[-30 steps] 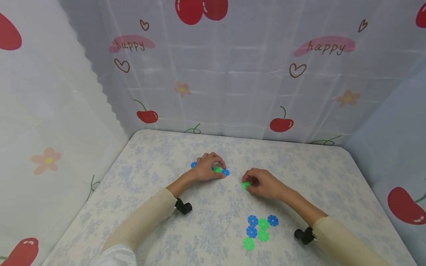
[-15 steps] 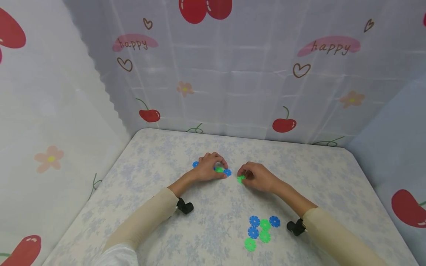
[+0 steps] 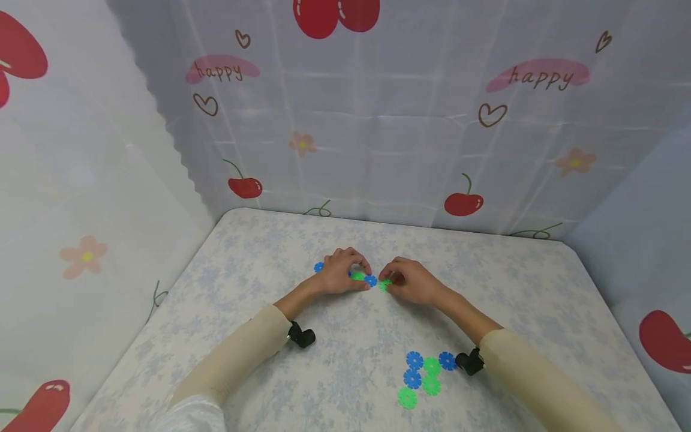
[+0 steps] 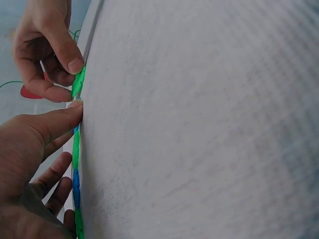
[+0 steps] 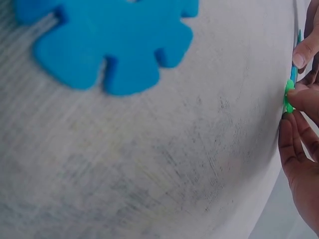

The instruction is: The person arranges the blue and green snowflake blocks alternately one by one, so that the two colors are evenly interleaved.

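In the head view my left hand (image 3: 337, 275) holds the blue notched disc (image 3: 370, 281) at the right end of a row, thumb and index finger at its edges. Beside it in the row lies a green disc (image 3: 357, 276); another blue disc (image 3: 319, 267) shows past the knuckles, and the hand hides what is between. My right hand (image 3: 414, 283) pinches a loose green notched disc (image 3: 384, 285) just right of the row's end. The left wrist view shows the row edge-on, with alternating green and blue discs (image 4: 76, 186). Whether the held green disc touches the blue one cannot be told.
Nearer the front of the patterned table (image 3: 302, 390) lie several loose discs, among them a green disc (image 3: 407, 398) and a blue disc (image 3: 414, 360). The right wrist camera (image 3: 470, 362) hangs beside another blue disc (image 3: 447, 360). A printed curtain (image 3: 367, 132) stands behind the table.
My right hand has moved left and away from me with the green disc, closing the gap to the row's end. The left hand keeps its place on the blue disc.
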Available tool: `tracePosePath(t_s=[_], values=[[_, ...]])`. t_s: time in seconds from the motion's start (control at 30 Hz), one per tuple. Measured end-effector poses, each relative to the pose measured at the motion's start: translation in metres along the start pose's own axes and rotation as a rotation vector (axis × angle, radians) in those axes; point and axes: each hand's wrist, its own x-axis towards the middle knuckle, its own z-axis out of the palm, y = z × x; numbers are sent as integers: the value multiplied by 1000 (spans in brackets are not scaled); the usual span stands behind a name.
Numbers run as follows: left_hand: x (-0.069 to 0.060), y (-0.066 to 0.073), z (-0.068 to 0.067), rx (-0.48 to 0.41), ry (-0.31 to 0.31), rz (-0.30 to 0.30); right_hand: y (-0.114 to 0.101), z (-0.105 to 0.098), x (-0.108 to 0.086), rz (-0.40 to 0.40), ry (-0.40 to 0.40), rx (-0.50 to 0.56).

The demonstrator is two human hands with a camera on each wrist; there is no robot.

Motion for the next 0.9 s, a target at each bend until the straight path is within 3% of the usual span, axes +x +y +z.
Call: tracePosePath(t_s=[0.47, 0.9], values=[[0, 1, 1, -7, 0, -2, -1, 5, 2, 43, 4, -24], [1, -2, 1, -10, -1, -6, -3, 7, 4, 35, 16, -8]])
